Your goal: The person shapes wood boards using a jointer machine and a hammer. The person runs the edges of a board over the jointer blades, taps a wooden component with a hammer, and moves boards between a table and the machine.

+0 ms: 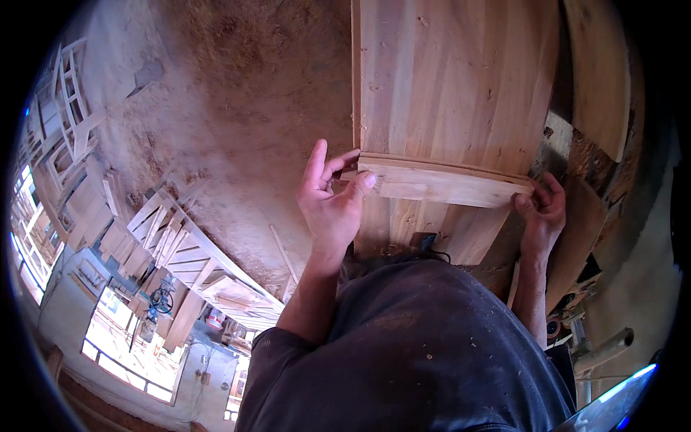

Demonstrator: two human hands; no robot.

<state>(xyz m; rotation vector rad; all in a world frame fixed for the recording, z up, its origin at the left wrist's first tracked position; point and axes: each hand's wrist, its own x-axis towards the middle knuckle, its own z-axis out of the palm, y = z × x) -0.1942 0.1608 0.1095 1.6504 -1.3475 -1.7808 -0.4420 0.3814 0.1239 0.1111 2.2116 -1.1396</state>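
Note:
A short, pale wooden board (pixel 439 185) spans crosswise over a wide wooden panel (pixel 453 79) of joined planks. Along its far edge runs a dark line, either a groove or the seam of a second strip; I cannot tell which. My left hand (pixel 331 209) pinches the board's left end, thumb on the near face, with one finger raised away. At the opposite end my right hand (pixel 543 217) grips with thumb and bent fingers. Whether the board rests on the panel or is held just above it is unclear. Small wood shavings dot the panel.
A small dark object (pixel 426 241) lies at the panel's near end. Wooden boards (pixel 601 72) stand along the right, near a pipe (pixel 604 351). On the left are a dusty floor (pixel 216 137), a slatted wooden frame (pixel 209 263), stacked planks and a machine handwheel (pixel 162 300).

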